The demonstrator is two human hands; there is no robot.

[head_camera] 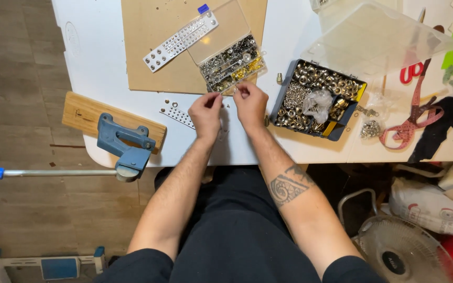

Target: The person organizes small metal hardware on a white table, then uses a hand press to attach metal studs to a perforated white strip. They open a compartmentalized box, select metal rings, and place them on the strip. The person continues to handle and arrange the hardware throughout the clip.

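- Two hands, left hand and right hand, pinch narrow on a small clear plastic bag at the middle of the white table.
- At 12 o'clock: clear compartment box of silver and gold eyelets on a brown cardboard sheet.
- At 3 o'clock: grey tray of metal rings.
- At 9 o'clock: blue hand press on a wooden board.
- At 5 o'clock: white fan on the grey plank floor.

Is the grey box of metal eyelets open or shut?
Open. The grey box has its clear lid swung up and back, and the eyelets inside lie uncovered.
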